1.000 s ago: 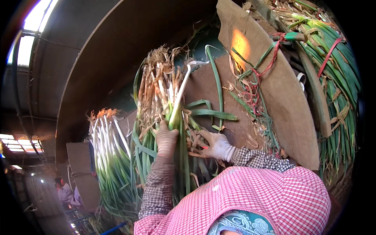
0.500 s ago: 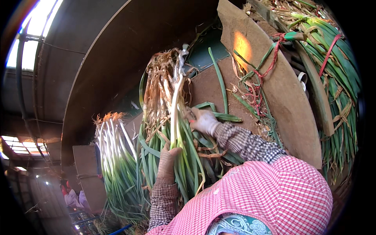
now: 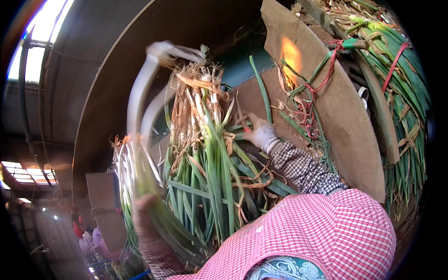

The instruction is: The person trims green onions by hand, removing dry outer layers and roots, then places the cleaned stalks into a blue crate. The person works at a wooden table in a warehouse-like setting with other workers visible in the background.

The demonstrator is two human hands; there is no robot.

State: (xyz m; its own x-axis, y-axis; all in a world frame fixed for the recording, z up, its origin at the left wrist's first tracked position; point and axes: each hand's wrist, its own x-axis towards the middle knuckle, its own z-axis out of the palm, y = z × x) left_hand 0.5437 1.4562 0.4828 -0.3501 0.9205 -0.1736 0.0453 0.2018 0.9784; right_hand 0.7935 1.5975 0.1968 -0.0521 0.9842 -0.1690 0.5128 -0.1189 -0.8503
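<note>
My left hand, blurred by motion, is closed round the green part of a few long green onions. Their white stems rise above it, smeared, with the tops bent over to the right. Behind them stands a row of clean white-stemmed green onions. In the middle lies a heap of untrimmed green onions with dry brown skins and roots. To the right of that heap, my right hand in a pale glove pinches a thin pointed tool with a red part; its kind is unclear.
A brown board curves along the right, with red and green ties and dry scraps beside it. Beyond it lie more bundled green onions. A loose green leaf lies near the board. Another person is at the lower left.
My left hand has swung left with the green onions, from the heap toward the clean row. My right hand has drawn slightly right, away from the stems.
</note>
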